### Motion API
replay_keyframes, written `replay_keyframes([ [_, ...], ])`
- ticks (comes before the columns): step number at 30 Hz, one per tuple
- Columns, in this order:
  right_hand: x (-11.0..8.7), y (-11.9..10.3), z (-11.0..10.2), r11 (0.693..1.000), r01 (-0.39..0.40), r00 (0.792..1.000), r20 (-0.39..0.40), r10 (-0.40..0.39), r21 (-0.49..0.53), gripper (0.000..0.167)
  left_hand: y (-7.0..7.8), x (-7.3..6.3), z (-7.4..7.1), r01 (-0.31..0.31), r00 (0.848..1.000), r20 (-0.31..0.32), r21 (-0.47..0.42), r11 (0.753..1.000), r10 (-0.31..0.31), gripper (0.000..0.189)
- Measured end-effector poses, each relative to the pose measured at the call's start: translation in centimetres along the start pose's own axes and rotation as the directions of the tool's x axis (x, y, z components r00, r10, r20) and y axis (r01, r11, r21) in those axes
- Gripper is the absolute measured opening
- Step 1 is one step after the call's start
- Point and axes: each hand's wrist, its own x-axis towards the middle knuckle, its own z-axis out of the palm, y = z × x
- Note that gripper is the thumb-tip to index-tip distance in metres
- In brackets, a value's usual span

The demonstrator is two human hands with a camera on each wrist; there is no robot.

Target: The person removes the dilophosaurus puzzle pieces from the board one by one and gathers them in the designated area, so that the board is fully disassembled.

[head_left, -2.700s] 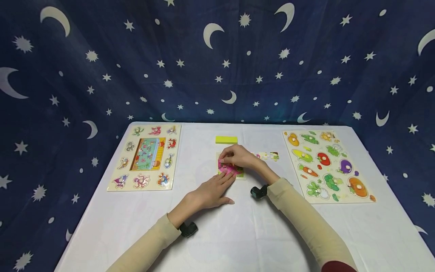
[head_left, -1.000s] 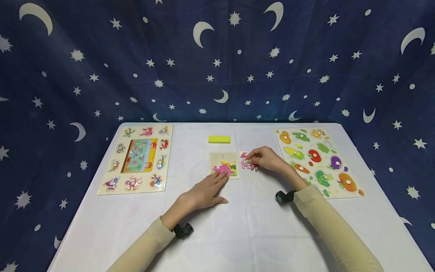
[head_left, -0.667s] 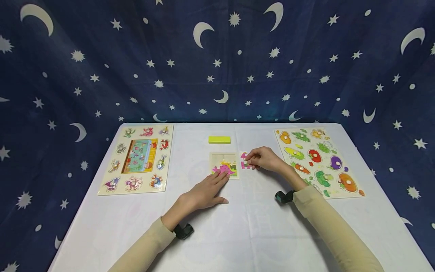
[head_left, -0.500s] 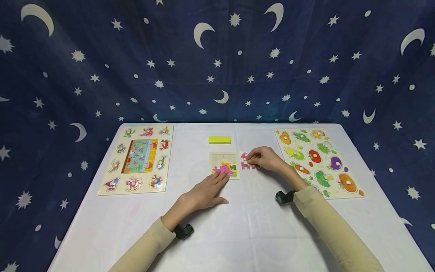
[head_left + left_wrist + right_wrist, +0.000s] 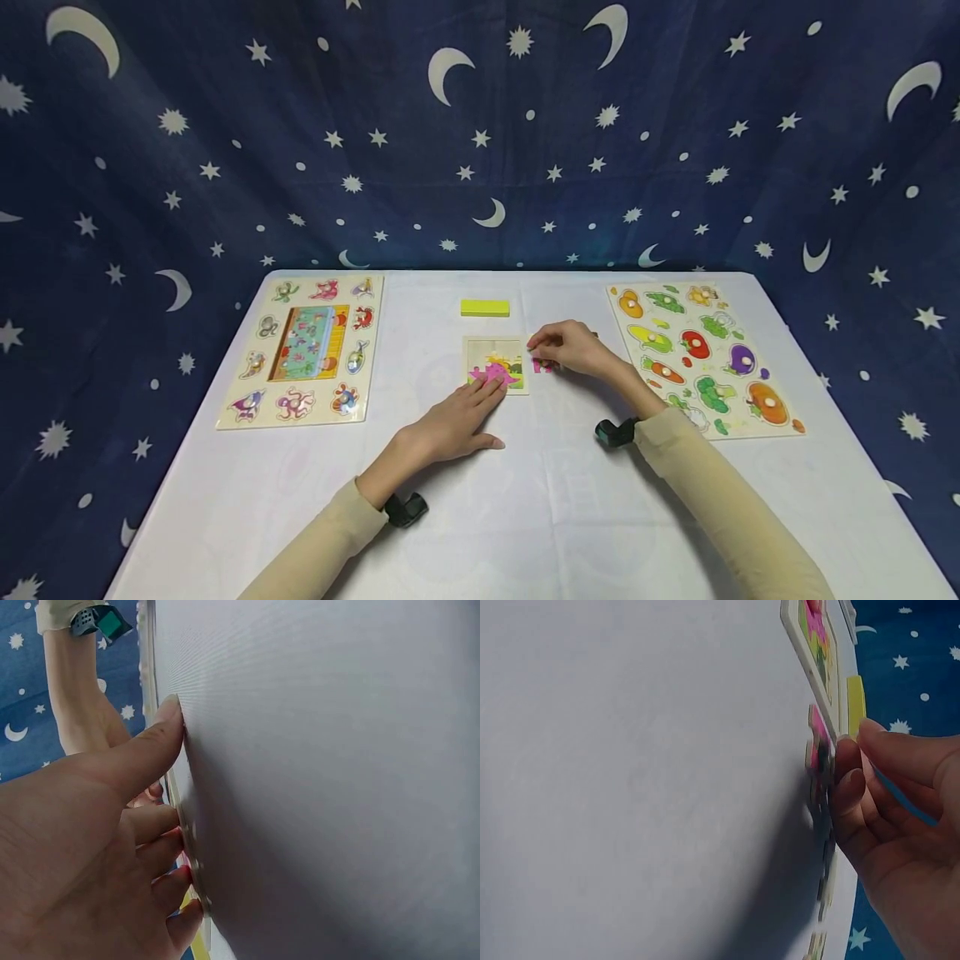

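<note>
My left hand (image 5: 453, 425) lies flat with straight fingers, its fingertips on the near edge of a small wooden puzzle frame (image 5: 523, 390). Inside the frame sits part of a pink dinosaur picture (image 5: 495, 373), and its upper part is bare wood. Just right of the frame, my right hand (image 5: 573, 346) pinches a small jigsaw piece between thumb and fingertips; the fingers hide most of it. Beneath that hand, a pink jigsaw piece (image 5: 542, 366) lies on the table. More loose pieces (image 5: 825, 889) line up along the table in the right wrist view.
A yellow block (image 5: 484, 308) stands behind the frame. At the left is a sea-animal peg board (image 5: 375, 333), at the right a vegetable peg board (image 5: 712, 408). A dark blue star-and-moon curtain (image 5: 420, 192) hangs behind the white table (image 5: 510, 517).
My right hand earlier left the frame for the loose pieces at its right; in the last half second it has shifted slightly left, toward the frame. My left hand keeps its place at the frame.
</note>
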Motion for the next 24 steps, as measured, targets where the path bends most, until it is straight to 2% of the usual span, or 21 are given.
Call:
replay_keyframes([
  [4, 0.7, -0.4, 0.6, 1.000, 0.006, 1.000, 0.016, -0.006, -0.008, 0.014, 0.0, -0.1, -0.1, 0.004, 1.000, 0.005, -0.003, 1.000, -0.004, 0.086],
  [16, 2.0, -2.2, 1.7, 0.998, -0.027, 0.995, 0.098, 0.021, 0.057, 0.018, -0.3, 0.1, 0.2, 0.024, 1.000, 0.020, 0.003, 1.000, -0.024, 0.087],
  [24, 2.7, -3.0, 2.2, 0.999, -0.026, 0.990, 0.140, 0.021, 0.035, 0.019, -0.3, 0.0, 0.1, 0.013, 1.000, 0.015, 0.008, 1.000, -0.013, 0.087],
])
